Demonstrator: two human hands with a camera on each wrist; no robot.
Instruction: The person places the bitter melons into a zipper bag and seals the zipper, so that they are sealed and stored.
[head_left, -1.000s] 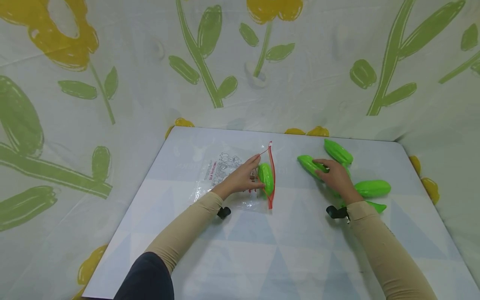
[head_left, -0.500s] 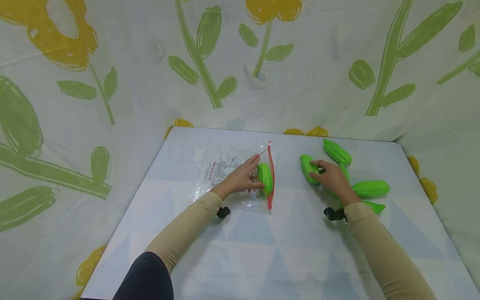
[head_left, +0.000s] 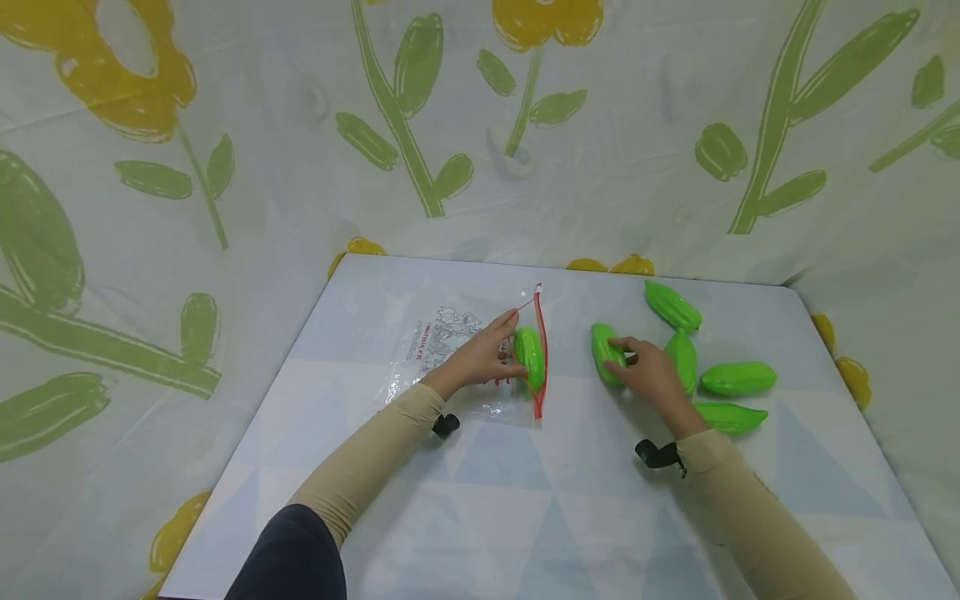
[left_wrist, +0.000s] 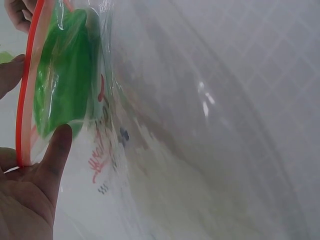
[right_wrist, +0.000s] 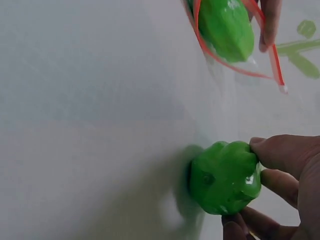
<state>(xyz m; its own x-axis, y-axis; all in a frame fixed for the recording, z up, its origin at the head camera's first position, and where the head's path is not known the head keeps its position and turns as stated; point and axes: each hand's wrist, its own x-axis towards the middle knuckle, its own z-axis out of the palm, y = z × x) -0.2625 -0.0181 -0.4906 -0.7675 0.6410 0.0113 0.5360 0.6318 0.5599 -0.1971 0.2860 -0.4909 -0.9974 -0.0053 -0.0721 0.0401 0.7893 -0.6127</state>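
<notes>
Bare table (head_left: 570, 467) between bag (head_left: 465, 350) and gourds (head_left: 712, 367)

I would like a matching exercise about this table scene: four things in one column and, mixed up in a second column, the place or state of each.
Things:
1. left hand
2. right hand
3. green toy in the bag
4. clear zip bag

Places or states:
a. lies flat on the white table, red-edged mouth facing the loose toys
b. grips a green toy gourd on the table
c. holds the red mouth open
d. sits just inside the red opening

Pairs: 1-c, 2-b, 3-d, 4-a
</notes>
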